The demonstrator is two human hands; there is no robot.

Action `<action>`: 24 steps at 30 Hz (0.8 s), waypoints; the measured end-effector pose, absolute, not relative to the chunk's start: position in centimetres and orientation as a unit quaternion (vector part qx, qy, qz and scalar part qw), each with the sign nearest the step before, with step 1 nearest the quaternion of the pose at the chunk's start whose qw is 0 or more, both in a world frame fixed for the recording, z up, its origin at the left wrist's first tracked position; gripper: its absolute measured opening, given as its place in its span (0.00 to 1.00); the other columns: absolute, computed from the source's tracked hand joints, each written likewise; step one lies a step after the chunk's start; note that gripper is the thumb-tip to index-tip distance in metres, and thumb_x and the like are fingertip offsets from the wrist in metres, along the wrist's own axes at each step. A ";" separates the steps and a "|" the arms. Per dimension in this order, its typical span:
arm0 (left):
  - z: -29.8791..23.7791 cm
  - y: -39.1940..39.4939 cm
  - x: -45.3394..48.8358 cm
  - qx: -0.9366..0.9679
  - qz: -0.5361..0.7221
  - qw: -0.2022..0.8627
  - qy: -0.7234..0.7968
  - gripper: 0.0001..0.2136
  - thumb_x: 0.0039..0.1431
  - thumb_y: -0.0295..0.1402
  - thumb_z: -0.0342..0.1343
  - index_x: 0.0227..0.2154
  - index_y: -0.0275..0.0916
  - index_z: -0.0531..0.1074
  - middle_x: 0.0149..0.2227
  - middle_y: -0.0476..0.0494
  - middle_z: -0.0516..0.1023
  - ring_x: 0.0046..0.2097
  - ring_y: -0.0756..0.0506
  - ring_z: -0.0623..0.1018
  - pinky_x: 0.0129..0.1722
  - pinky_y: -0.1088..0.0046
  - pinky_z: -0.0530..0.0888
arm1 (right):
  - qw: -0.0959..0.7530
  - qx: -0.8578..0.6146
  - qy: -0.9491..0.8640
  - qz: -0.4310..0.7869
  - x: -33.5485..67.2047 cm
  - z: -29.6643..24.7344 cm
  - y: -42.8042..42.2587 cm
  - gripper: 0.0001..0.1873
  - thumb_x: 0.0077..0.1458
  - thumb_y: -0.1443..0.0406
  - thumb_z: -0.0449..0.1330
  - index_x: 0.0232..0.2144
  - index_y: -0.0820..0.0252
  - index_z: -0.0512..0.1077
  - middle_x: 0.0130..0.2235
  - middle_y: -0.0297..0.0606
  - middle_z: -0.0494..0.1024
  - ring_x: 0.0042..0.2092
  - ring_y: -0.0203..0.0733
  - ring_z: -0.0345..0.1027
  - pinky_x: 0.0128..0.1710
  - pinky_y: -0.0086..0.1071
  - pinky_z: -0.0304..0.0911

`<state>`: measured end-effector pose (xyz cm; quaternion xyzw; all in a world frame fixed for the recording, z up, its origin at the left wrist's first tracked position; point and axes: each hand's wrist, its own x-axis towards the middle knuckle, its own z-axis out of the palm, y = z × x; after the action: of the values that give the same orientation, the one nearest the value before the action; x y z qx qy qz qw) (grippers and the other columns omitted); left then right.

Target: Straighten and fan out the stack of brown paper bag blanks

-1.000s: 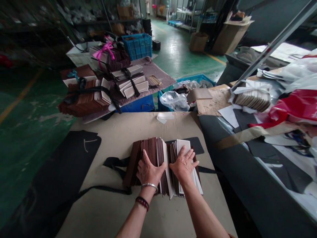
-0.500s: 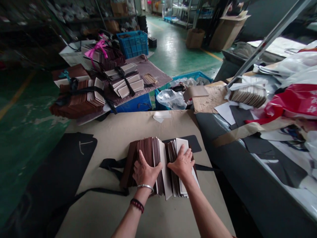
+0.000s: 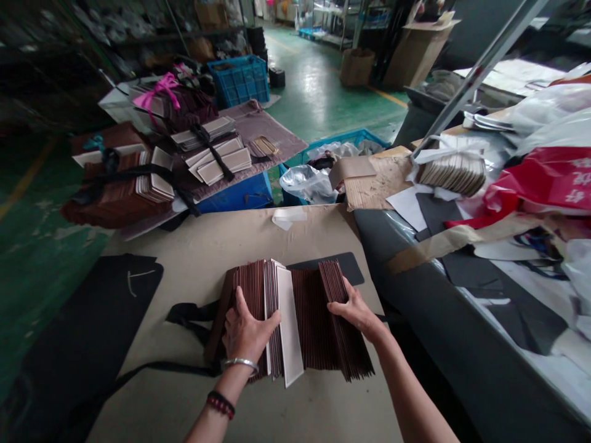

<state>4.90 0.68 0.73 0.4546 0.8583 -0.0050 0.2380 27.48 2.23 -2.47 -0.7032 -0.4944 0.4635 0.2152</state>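
Observation:
A fanned row of thin brown cards (image 3: 314,320) lies on the tan table (image 3: 221,246), over a black strap (image 3: 184,314). One card (image 3: 289,326) shows its pale face and leans out of the row. My left hand (image 3: 247,332) presses on the left part of the row, fingers curled over the card edges, with bracelets on the wrist. My right hand (image 3: 355,311) grips the right end of the row, fingers bent over its edge. A dark mat piece (image 3: 348,267) lies under the far right corner of the row.
Tied bundles of cards (image 3: 138,184) sit on a side stand at the far left, one with a pink ribbon (image 3: 157,92). Blue crates (image 3: 237,80), plastic bags (image 3: 309,181) and cardboard lie beyond the table. A cluttered bench with a red bag (image 3: 540,184) runs along the right. A black sheet (image 3: 92,320) hangs at left.
The white-faced cards under my right hand have been turned down, so the right part of the row now shows brown. My right hand moved to the row's right end. The camera shifted right.

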 end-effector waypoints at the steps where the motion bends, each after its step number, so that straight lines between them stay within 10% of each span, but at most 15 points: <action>1: 0.7 0.7 4.9 0.455 -0.006 0.237 0.858 0.47 0.47 0.51 0.55 0.63 0.38 0.35 0.53 0.27 0.60 0.57 0.30 0.64 0.52 0.54 0.64 | 0.200 -0.718 -0.496 0.446 27.4 -2.5 2.1 0.42 0.40 0.64 0.57 0.59 0.65 0.54 0.48 0.46 0.68 0.52 0.50 0.61 0.53 0.39 0.56; 6: 0.6 0.7 4.9 0.454 -0.003 0.230 0.861 0.47 0.46 0.50 0.55 0.63 0.38 0.36 0.52 0.27 0.61 0.56 0.31 0.66 0.51 0.55 0.64 | 0.123 -0.769 -0.505 0.371 25.5 -1.8 1.1 0.48 0.47 0.62 0.55 0.63 0.76 0.37 0.54 0.58 0.62 0.55 0.57 0.59 0.53 0.44 0.55; 24: 0.1 0.5 5.3 0.465 0.021 0.213 0.859 0.46 0.45 0.48 0.56 0.63 0.39 0.38 0.53 0.29 0.62 0.55 0.30 0.66 0.50 0.53 0.65 | 0.029 -0.776 -0.524 0.350 20.9 1.2 0.8 0.41 0.50 0.63 0.53 0.63 0.65 0.41 0.51 0.51 0.68 0.44 0.55 0.70 0.40 0.41 0.62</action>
<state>5.34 0.52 0.12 0.4650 0.8589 0.0212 0.2134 20.89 0.82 1.20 -0.7761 -0.5238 0.3500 0.0294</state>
